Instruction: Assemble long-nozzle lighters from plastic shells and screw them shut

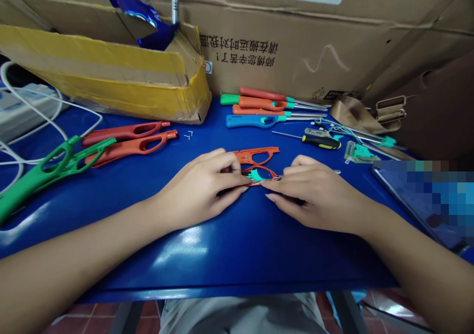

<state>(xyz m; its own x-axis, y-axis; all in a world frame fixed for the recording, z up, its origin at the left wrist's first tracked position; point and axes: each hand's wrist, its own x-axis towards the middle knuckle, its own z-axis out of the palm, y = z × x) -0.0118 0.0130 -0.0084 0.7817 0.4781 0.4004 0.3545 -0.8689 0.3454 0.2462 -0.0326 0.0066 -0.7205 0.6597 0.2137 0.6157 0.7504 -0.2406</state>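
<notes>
Orange lighter shell point(263, 172), with a teal trigger point(255, 176) seated in it, rests on the blue table point(237, 255) just nearer to you than the spare orange half-shell point(259, 154), and roughly parallel to it. Its long axis runs left to right, spanning the gap between your hands. Your left hand point(202, 190) is curled, fingertips pinching the shell's left end; your right hand point(314, 195), fingers bent, grips its right end. Both hands touch it; neither is nearer.
</notes>
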